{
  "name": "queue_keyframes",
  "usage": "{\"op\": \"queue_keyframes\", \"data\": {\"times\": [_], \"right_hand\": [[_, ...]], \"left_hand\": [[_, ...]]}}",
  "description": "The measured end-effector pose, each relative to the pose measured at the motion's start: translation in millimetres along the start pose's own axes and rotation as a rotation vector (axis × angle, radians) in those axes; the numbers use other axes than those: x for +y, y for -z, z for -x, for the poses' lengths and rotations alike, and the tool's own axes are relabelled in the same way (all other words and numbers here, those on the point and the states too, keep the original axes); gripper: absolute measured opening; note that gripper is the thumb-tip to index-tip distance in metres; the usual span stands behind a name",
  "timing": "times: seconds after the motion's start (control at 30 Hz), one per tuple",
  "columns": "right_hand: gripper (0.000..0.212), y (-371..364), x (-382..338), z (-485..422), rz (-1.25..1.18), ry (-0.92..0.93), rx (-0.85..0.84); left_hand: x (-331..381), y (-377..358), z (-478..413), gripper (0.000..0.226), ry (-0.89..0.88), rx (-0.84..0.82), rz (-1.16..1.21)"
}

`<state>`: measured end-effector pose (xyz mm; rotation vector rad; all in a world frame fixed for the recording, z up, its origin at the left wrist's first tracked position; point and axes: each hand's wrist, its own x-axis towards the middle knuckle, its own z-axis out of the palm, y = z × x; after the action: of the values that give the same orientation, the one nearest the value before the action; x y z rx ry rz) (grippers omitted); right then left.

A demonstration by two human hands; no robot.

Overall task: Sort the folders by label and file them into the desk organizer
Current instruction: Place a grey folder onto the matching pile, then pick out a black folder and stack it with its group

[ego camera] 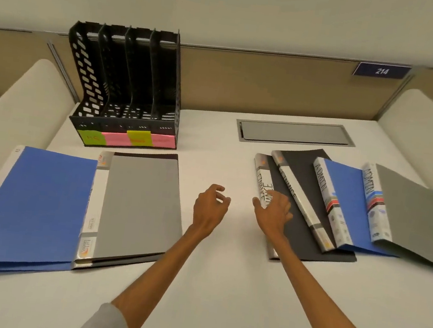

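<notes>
On the white surface (228,149), the landmark is the black perforated plastic desk organizer (127,84), standing upright at the back left with its slots empty and green, pink and yellow sticky labels (127,138) along its front lip. In front of it and to its left lies a flat blue plastic folder (33,204); directly in front of it lies a grey folder with a white spine (136,206), its left edge overlapping the blue one. Right of that, the left hand (209,209) hovers over bare surface, fingers loosely curled, grasping nothing. The right hand (273,211) rests open — fingertips on the white "FINANCE" spine of a black folder (304,240), not gripping it. Further right of the organizer, fanned and overlapping: a second black "FINANCE" folder (302,169), a blue "ADMIN" folder (342,195) and a grey "ADMIN" folder (416,215) — the last nearest the right edge.
</notes>
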<state>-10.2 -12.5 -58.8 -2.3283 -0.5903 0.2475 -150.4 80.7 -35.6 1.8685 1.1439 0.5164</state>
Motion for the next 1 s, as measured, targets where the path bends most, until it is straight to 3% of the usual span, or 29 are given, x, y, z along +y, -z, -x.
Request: {"op": "queue_keyframes", "data": {"times": [0.27,0.5,0.77,0.87,1.0], "right_hand": [[0.050,49.4,63.9,-36.4,-0.035,-0.003,-0.076],[0.054,49.5,98.5,-31.9,-0.047,0.187,-0.283],[0.050,48.3,122.1,-33.1,-0.054,0.265,-0.337],[0.049,52.2,122.7,-37.9,-0.104,0.248,-0.344],[0.047,56.3,121.1,-40.8,-0.146,0.255,-0.345]], "left_hand": [[36.4,-92.6,-2.4,0.069,0.081,-0.211,-0.223],[59.8,-148.7,9.7,0.064,0.211,-0.203,-0.408],[63.7,-159.5,2.1,0.050,0.353,-0.074,-0.016],[69.2,-154.7,4.1,0.060,0.387,-0.058,0.217],[75.1,-151.9,9.4,0.062,0.338,0.032,0.321]]}}
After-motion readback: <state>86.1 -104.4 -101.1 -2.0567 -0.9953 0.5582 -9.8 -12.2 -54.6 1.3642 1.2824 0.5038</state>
